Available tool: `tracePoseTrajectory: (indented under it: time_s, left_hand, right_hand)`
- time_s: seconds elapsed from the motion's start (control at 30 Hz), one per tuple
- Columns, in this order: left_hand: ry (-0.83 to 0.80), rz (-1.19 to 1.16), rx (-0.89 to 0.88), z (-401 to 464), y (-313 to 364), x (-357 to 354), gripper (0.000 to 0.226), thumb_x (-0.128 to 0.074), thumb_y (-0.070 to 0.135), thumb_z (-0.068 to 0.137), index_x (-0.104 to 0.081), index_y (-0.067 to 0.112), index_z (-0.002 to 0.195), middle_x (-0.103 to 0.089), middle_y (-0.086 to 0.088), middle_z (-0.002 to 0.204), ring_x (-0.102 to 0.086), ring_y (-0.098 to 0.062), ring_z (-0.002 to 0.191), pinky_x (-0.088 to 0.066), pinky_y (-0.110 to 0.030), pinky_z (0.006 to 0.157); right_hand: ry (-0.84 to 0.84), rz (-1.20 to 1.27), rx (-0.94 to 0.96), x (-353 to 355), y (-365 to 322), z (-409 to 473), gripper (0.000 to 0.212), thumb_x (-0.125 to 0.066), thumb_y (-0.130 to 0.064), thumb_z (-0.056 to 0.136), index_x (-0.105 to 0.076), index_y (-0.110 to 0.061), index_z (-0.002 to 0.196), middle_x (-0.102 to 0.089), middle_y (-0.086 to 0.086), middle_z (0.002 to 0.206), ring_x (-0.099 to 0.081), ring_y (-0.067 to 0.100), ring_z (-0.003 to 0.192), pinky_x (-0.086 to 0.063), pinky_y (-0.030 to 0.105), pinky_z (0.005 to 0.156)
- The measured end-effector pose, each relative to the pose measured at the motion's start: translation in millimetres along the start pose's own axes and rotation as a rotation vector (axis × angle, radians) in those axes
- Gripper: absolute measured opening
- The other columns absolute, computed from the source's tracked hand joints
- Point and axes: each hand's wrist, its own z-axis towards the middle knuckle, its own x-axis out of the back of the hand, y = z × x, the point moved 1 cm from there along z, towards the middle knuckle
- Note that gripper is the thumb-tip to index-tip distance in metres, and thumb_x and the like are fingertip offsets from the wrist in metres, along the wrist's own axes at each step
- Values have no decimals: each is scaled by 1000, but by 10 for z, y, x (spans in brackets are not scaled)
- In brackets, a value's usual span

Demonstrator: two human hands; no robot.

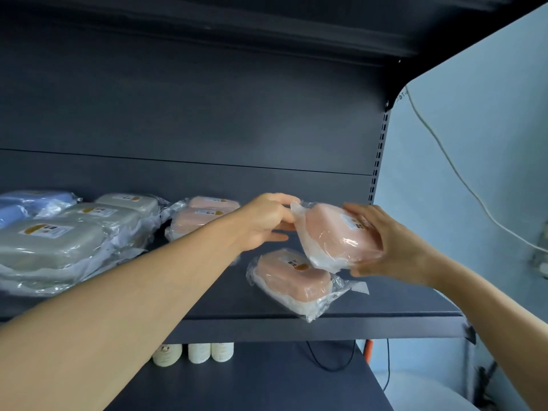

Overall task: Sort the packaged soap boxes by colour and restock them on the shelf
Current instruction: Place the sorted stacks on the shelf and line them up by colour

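Observation:
A pink soap box in clear plastic wrap [332, 235] hangs tilted above the dark shelf [385, 310]. My right hand [394, 247] grips its right end, and my left hand [267, 221] pinches the loose wrap at its upper left corner. Just below it a second pink soap box [293, 280] lies on the shelf near the front edge. Two more pink boxes [204, 215] are stacked further back. White boxes [59, 232] lie in a group to the left, and blue ones [26, 203] at the far left.
The shelf's back panel [207, 129] is dark grey, with a slotted upright [379, 152] at the right. Beyond it is a pale blue wall with a white cable [453, 170]. Under the shelf stand three cream thread spools [192, 353].

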Motion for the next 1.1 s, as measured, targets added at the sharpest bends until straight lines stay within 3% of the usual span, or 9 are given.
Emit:
tracePoseTrajectory:
  time_s: [0.17, 0.3, 0.5, 0.6, 0.7, 0.77, 0.83, 0.97, 1.1]
  left_hand:
    - [-6, 99, -20, -45, -57, 139, 21, -55, -1, 91, -62, 17, 85, -64, 1, 77, -59, -10, 65, -46, -21, 59]
    - [79, 159, -19, -47, -112, 231, 18, -57, -6, 88, -59, 11, 81, -57, -4, 70, -53, -9, 55, -45, -17, 48]
    - [80, 256, 38, -129, -277, 306, 17, -59, -3, 87, -59, 11, 78, -59, -5, 66, -58, -10, 56, -51, -20, 55]
    - [76, 273, 65, -149, -347, 309, 19, -65, 9, 87, -56, 16, 72, -60, 1, 67, -58, -8, 61, -48, -20, 55]
    - [26, 274, 61, -182, -408, 274, 27, -70, 10, 84, -51, 17, 65, -58, 1, 68, -58, -12, 69, -51, -26, 68]
    - [-48, 301, 20, -214, -435, 225, 26, -72, 7, 81, -54, 16, 65, -58, 1, 70, -57, -13, 72, -52, -28, 74]
    - [-111, 390, -33, -240, -446, 198, 21, -71, 1, 78, -61, 16, 68, -61, 0, 76, -58, -15, 76, -50, -28, 77]
    - [-181, 552, -89, -260, -436, 253, 24, -65, -3, 77, -71, 18, 86, -69, 3, 86, -62, -18, 89, -47, -27, 84]
    - [-84, 679, -139, -215, -468, 401, 24, -69, 5, 78, -70, 23, 95, -66, 6, 96, -62, -15, 97, -50, -26, 82]
  right_hand:
    - [-25, -48, 14, -47, -88, 68, 104, -85, -18, 59, -27, -36, 143, -37, -20, 126, -43, 4, 109, -33, 11, 86]
    - [-70, -116, 26, -131, -141, 138, 104, -84, -17, 61, -23, -34, 145, -32, -22, 126, -40, 3, 111, -31, 13, 90]
    - [-175, -268, 43, -291, -179, 229, 101, -77, -10, 68, -19, -28, 148, -29, -12, 147, -35, 12, 130, -28, 18, 104]
    - [-155, -412, -7, -332, -242, 249, 90, -62, 1, 77, -17, -27, 150, -25, -4, 153, -31, 18, 138, -29, 33, 112]
    - [23, -354, -158, -241, -410, 276, 67, -45, 6, 78, -41, -19, 139, -47, 9, 137, -46, 29, 124, -42, 38, 100]
    - [54, -256, -222, -194, -576, 285, 38, -41, 1, 85, -58, -16, 115, -61, 11, 113, -54, 30, 109, -45, 34, 88]
    - [6, -202, -333, -204, -725, 312, 15, -37, -12, 95, -50, -12, 89, -55, 8, 89, -54, 31, 93, -41, 32, 75]
    - [-190, -265, -476, -348, -843, 326, 50, -32, -60, 91, -56, -16, 94, -59, 8, 100, -53, 25, 85, -40, 30, 67]
    - [-235, -135, -561, -444, -796, 300, 62, -45, -63, 85, -45, -16, 125, -51, 11, 124, -51, 28, 101, -41, 30, 74]
